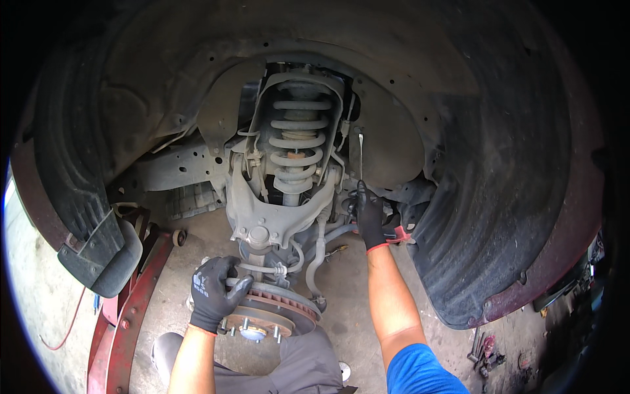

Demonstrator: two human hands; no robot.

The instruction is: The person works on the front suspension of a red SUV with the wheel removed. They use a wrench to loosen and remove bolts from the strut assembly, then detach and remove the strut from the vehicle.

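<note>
Silver tool (361, 154) held in my right fingers (362, 190), best kept steady; left fingers (241, 287) bend at the brake rotor (298, 302), grip unclear.

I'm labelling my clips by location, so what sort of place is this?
Probably a vehicle repair area: the upright grey metal coil spring is exposed, the round, rust-brown metal brake disc has no wheel on it, and what looks like a long red metal floor jack stands beside it.
</note>
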